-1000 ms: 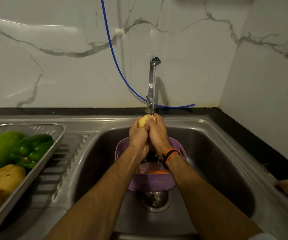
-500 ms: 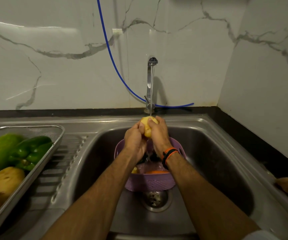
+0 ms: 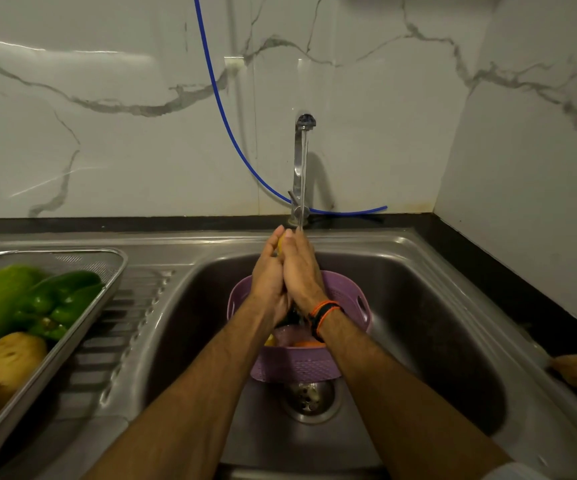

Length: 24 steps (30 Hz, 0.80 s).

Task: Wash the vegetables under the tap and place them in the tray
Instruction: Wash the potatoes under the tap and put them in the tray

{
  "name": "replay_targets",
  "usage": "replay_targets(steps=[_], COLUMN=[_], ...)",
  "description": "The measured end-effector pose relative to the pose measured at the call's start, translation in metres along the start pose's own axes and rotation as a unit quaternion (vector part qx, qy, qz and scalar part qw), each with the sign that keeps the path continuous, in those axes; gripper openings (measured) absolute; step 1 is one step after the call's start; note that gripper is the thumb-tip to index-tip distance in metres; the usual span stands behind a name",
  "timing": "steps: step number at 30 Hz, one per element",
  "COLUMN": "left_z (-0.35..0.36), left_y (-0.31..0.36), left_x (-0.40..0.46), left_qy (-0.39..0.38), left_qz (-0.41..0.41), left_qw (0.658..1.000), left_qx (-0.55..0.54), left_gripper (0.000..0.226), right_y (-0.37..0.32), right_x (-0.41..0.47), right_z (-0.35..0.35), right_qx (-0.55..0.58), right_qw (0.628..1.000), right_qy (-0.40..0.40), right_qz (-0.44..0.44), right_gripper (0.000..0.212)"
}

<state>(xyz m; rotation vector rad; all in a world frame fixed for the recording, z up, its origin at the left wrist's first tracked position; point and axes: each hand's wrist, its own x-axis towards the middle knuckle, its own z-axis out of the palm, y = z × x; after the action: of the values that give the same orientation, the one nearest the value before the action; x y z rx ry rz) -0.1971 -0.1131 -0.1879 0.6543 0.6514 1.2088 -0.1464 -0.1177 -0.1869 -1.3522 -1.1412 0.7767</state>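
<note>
Nearest us, the two forearms reach out over the sink (image 3: 453,306), and beneath the wrists sits the purple basket (image 3: 297,367) with something orange and yellow inside waiting its turn. Off to the left on the drainer, the metal tray (image 3: 107,289) already holds green peppers (image 3: 62,303) and a couple of potatoes (image 3: 6,358) — good progress there. Now the hands: left hand (image 3: 268,278) and right hand (image 3: 301,271) are pressed palm to palm, fingers fairly straight, and the yellow vegetable (image 3: 280,242) that was showing plainly half a second ago is almost swallowed between them — only a sliver peeks out near the fingertips. Probably a small potato, hard to tell. They've closed over it to rub it, right under the stream from the tap (image 3: 302,161). Washing is under way; the tray comes next.
</note>
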Motion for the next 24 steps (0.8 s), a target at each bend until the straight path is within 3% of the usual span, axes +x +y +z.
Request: replay_targets(steps=[5, 8, 10, 13, 16, 18, 20, 24], left_z=[0.002, 0.002, -0.005, -0.003, 0.007, 0.004, 0.003, 0.003], left_y=[-0.003, 0.0, 0.0, 0.0, 0.006, 0.006, 0.004, 0.0], left_x=[0.001, 0.003, 0.004, 0.002, -0.003, -0.003, -0.007, -0.007], left_qy=[-0.034, -0.001, -0.011, -0.011, 0.011, 0.022, -0.009, -0.033], left_qz=[-0.018, -0.023, -0.038, -0.058, -0.004, 0.039, 0.02, 0.042], left_qw=[0.999, 1.0, 0.998, 0.998, 0.995, 0.99, 0.995, 0.99], left_qx=[-0.02, 0.004, -0.044, -0.011, 0.102, 0.135, 0.097, 0.131], left_gripper=[0.041, 0.044, 0.041, 0.035, 0.042, 0.042, 0.041, 0.049], right_y=[0.0, 0.003, 0.0, -0.005, 0.0, 0.003, 0.001, 0.003], right_x=[0.004, -0.005, -0.002, 0.005, -0.002, -0.004, 0.0, 0.006], right_z=[-0.009, 0.003, 0.002, -0.002, 0.01, 0.01, 0.004, 0.001], right_qx=[0.009, -0.016, -0.004, 0.016, 0.022, 0.026, 0.033, 0.163], right_qw=[1.0, 1.0, 0.999, 1.0, 1.0, 0.999, 0.999, 0.983], right_qy=[0.018, -0.025, -0.029, 0.015, 0.006, -0.015, -0.01, 0.018], right_qz=[0.005, -0.003, 0.012, 0.015, 0.015, 0.02, 0.03, 0.087], right_gripper=[0.054, 0.057, 0.055, 0.044, 0.067, 0.06, 0.053, 0.05])
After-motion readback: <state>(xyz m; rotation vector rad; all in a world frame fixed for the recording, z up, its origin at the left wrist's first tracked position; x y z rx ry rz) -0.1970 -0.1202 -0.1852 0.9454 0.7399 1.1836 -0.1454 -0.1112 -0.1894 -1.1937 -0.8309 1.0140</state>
